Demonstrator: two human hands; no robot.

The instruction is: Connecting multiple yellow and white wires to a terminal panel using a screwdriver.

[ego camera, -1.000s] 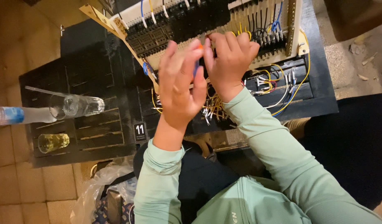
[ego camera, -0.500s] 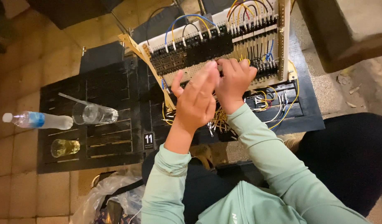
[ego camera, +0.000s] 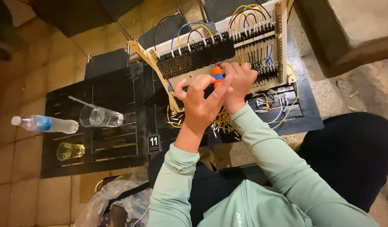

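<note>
Head view: right hand gripping orange-blue screwdriver, left hand half-open alongside.

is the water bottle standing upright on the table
No, the clear water bottle lies on its side at the left edge of the black table.

Left hand raised with fingers spread, right hand curled just beside it, both forearms extended
</note>
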